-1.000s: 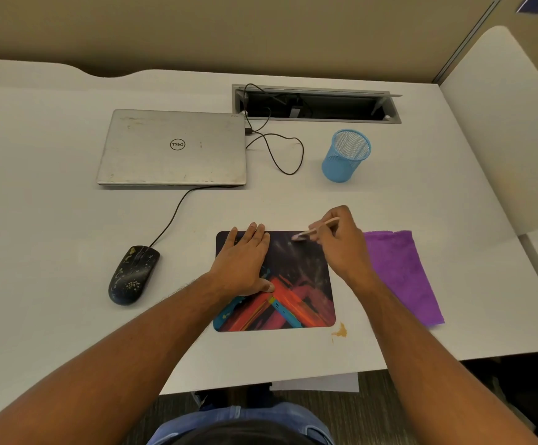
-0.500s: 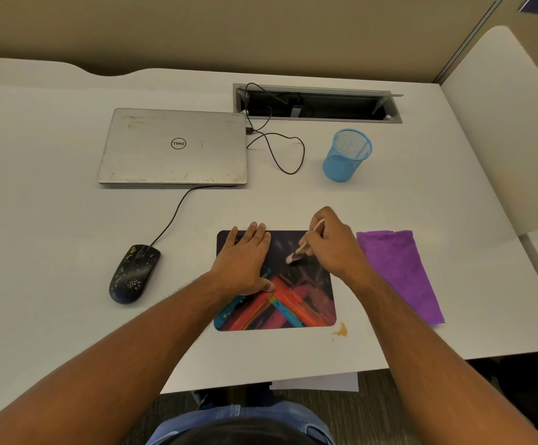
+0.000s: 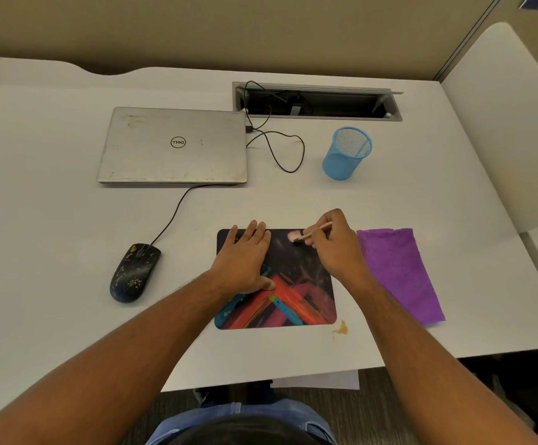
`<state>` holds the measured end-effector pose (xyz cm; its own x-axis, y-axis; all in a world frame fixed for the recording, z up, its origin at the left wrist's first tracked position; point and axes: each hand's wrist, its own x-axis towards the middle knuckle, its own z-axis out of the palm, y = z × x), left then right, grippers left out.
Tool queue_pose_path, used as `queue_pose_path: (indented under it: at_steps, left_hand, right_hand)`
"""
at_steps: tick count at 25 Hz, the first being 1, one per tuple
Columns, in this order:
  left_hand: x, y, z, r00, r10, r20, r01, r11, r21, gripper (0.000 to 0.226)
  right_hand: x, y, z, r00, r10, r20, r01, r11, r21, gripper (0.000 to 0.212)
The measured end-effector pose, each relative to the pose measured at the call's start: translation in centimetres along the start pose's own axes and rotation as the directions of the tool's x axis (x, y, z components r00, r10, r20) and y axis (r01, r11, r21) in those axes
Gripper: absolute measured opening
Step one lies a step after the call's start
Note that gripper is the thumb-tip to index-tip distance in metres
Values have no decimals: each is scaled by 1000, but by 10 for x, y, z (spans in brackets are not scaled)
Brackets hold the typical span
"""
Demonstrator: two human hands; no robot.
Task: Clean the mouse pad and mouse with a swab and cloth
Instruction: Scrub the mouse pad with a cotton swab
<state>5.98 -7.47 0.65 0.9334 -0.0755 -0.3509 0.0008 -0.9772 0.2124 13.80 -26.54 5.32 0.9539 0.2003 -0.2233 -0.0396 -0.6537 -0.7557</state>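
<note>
A dark mouse pad (image 3: 296, 293) with red and teal streaks lies near the desk's front edge. My left hand (image 3: 245, 261) rests flat on its left half, fingers spread. My right hand (image 3: 335, 245) pinches a swab (image 3: 309, 234) with a wooden stick, and its pale tip touches the pad's far right corner. A purple cloth (image 3: 399, 271) lies flat just right of the pad. A black wired mouse (image 3: 134, 273) flecked with yellowish spots sits to the left of the pad, apart from both hands.
A closed silver laptop (image 3: 174, 146) lies at the back left, the mouse cable (image 3: 171, 220) running up to it. A blue mesh pen cup (image 3: 346, 154) stands at the back right, behind it an open cable tray (image 3: 317, 102). An orange stain (image 3: 341, 329) marks the desk by the pad's near right corner.
My right hand swept the swab tip down toward the pad's middle, then back up to the far right corner. My left hand has stayed put.
</note>
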Motion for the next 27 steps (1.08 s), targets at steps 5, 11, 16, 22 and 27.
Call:
queue_pose_path:
  at_steps: [5, 11, 16, 22, 27]
  left_hand:
    - [0, 0, 2, 1000, -6, 0, 6, 1000, -18, 121]
    - [1, 0, 2, 1000, -7, -6, 7, 1000, 0, 121]
    - [0, 1, 2, 1000, -16, -5, 16, 1000, -23, 120]
    - [-3, 2, -3, 1000, -3, 12, 4, 1000, -15, 120]
    - [-2, 2, -2, 1000, -10, 10, 10, 1000, -20, 119]
  right_hand:
    - [1, -6, -5, 998, -54, -41, 55, 998, 31, 20]
    - [-4, -5, 8, 995, 8, 101, -10, 1000, 12, 18]
    - [-5, -8, 9, 996, -40, -81, 53, 983, 175, 22]
    - [-9, 2, 17, 994, -48, 96, 37, 993, 112, 25]
    - [-13, -4, 21, 993, -116, 34, 111, 986, 122, 23]
